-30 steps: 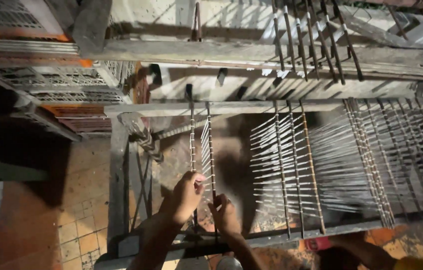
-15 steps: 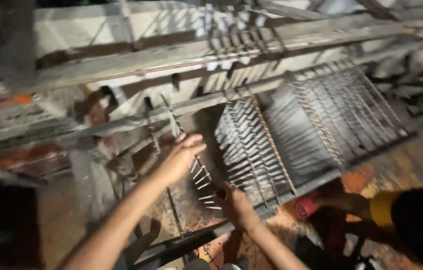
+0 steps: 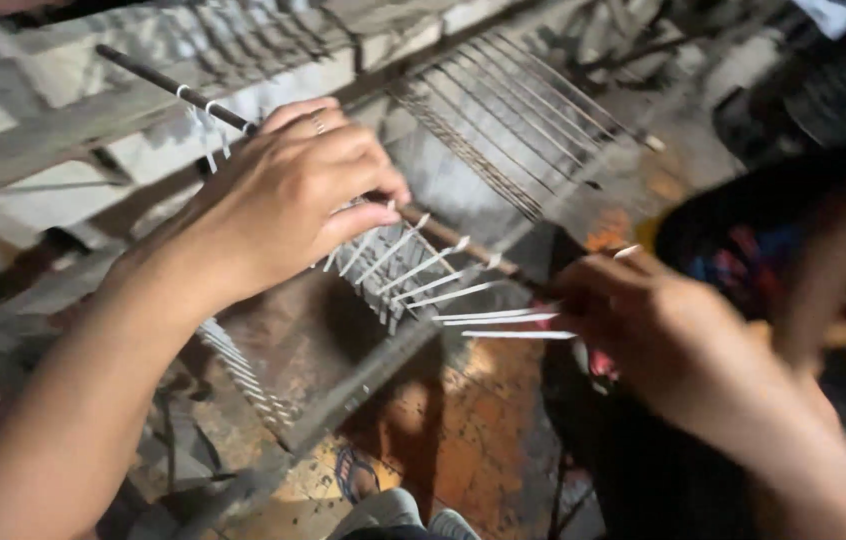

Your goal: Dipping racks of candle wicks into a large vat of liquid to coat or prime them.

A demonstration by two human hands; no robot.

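Note:
My left hand [image 3: 293, 195] is closed over a thin dark rod [image 3: 158, 78] that slants from upper left down to the right. A row of thin white metal strips [image 3: 408, 268] hangs from the rod just under my fingers. My right hand [image 3: 658, 320] is at the rod's lower end, its fingers pinched on a few of the white strips [image 3: 503, 320], which stick out to the left. Motion blur hides the exact finger contact.
More rods with rows of thin wires [image 3: 528, 125] lie in the wooden frame behind. A pale wooden beam [image 3: 33, 140] crosses the upper left. Orange floor tiles [image 3: 453, 420] and a shoe [image 3: 393, 515] show below. Dark patterned cloth [image 3: 773, 235] fills the right, blurred.
The view has swung and closed in. My hands have come up from the frame's lower bar; the left now grips the rod and the right holds strips at its end.

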